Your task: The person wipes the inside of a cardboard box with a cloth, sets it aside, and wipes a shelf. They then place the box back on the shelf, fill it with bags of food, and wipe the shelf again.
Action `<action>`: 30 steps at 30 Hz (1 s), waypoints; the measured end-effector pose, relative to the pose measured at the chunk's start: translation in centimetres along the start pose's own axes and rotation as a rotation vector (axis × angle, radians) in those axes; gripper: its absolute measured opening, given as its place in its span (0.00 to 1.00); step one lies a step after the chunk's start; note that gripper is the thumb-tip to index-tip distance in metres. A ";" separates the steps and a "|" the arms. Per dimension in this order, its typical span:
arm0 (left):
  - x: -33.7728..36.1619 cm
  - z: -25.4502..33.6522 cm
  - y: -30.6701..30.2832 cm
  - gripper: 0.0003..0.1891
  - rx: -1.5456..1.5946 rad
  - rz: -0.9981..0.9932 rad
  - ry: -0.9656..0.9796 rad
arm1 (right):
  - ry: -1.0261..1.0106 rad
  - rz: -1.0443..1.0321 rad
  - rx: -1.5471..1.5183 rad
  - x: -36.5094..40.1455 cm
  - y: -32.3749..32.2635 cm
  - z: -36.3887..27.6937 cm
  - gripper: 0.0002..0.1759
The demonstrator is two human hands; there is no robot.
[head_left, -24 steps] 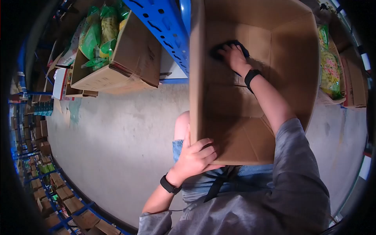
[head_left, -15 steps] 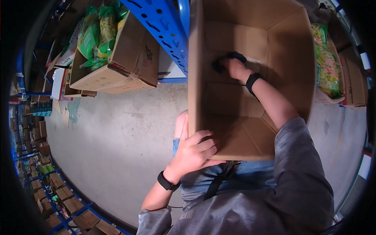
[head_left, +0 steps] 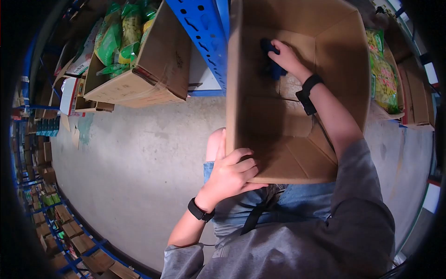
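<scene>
A tall open cardboard box point(head_left: 297, 160) stands against my lap, its mouth facing me. My left hand point(head_left: 234, 172) grips the near left corner of its rim, fingers bent over the edge and the thumb along the outer side. Deep inside, my right hand point(head_left: 287, 56) is closed on a dark blue cloth point(head_left: 277, 69), which hangs bunched near the bottom of the box. Part of the cloth is hidden by the fingers. Clear tape with a shiny surface shows on the box bottom beside the right wrist.
A blue perforated rack post point(head_left: 202, 35) rises just left of the box. On the shelf beyond it, a carton point(head_left: 160, 60) holds green bags point(head_left: 111, 44). More bagged goods point(head_left: 384, 79) sit in a box at the right. Racks of cartons point(head_left: 72, 228) line the far left.
My right hand has moved farther up inside the box with the cloth, uncovering the taped bottom. My left hand stays on the rim.
</scene>
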State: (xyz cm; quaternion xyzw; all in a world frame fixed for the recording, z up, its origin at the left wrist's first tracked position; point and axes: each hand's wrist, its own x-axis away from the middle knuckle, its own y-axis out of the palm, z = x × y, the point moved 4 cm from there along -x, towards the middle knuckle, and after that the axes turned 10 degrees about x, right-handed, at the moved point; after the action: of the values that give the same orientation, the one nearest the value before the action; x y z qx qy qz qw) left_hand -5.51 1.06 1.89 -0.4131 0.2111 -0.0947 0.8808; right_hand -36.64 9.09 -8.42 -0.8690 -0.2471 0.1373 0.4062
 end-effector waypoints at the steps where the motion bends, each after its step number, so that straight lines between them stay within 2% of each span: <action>1: 0.0 0.0 0.1 0.17 -0.003 -0.002 -0.003 | -0.052 0.063 0.148 -0.4 0.6 0.1 0.23; 3: 0.3 0.0 0.2 0.17 -0.020 -0.021 -0.008 | -0.154 0.191 0.435 -1.4 2.4 0.1 0.20; 4: 0.5 0.1 0.3 0.17 -0.033 -0.036 -0.010 | -0.160 0.022 0.628 -1.8 3.7 0.0 0.21; 5: 0.7 0.2 0.4 0.17 -0.046 -0.050 -0.011 | -0.089 -0.022 0.649 -1.5 4.6 0.1 0.21; 7: 0.8 0.1 0.7 0.17 -0.057 -0.055 -0.019 | -0.224 0.154 0.654 -2.2 7.2 0.9 0.19; 10: 1.0 0.0 1.0 0.16 -0.025 -0.029 -0.031 | -0.160 -0.093 0.690 -2.2 9.3 1.1 0.15; 13: 0.9 0.1 1.0 0.16 -0.007 -0.011 -0.035 | -0.402 -0.213 0.936 0.3 10.2 -0.2 0.12; 14: 0.9 0.1 1.0 0.16 -0.008 -0.010 -0.038 | -0.310 -0.205 0.733 0.6 10.8 0.5 0.11; 17: 0.8 0.2 0.8 0.16 -0.024 -0.020 -0.026 | -0.317 -0.339 0.638 1.7 10.6 -0.1 0.12; 19: 0.7 0.3 0.7 0.15 -0.027 -0.031 -0.028 | -0.454 -0.356 0.754 2.5 12.5 0.9 0.14; 22: 0.9 0.3 0.8 0.16 -0.030 -0.041 -0.029 | -0.511 -0.384 0.582 2.7 13.2 2.2 0.16; 25: 1.1 0.4 0.7 0.16 -0.041 -0.046 -0.029 | -0.293 -0.344 0.467 0.5 12.5 3.3 0.20; 26: 1.1 0.3 0.9 0.16 -0.041 -0.044 -0.028 | 0.003 -0.350 0.384 -0.6 11.3 4.7 0.19; 29: 1.4 0.2 1.4 0.16 -0.053 -0.040 -0.014 | 0.372 0.218 -0.463 -2.5 8.6 4.6 0.18; 30: 1.5 0.2 1.5 0.16 -0.056 -0.041 -0.022 | 0.376 0.170 -0.631 -3.5 9.7 4.8 0.17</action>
State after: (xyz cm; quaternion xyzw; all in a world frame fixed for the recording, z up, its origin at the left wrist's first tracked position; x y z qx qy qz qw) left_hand -4.07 1.69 0.42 -0.4428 0.1956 -0.1022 0.8691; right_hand -38.67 4.96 -18.81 -0.9788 -0.1254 -0.0741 0.1438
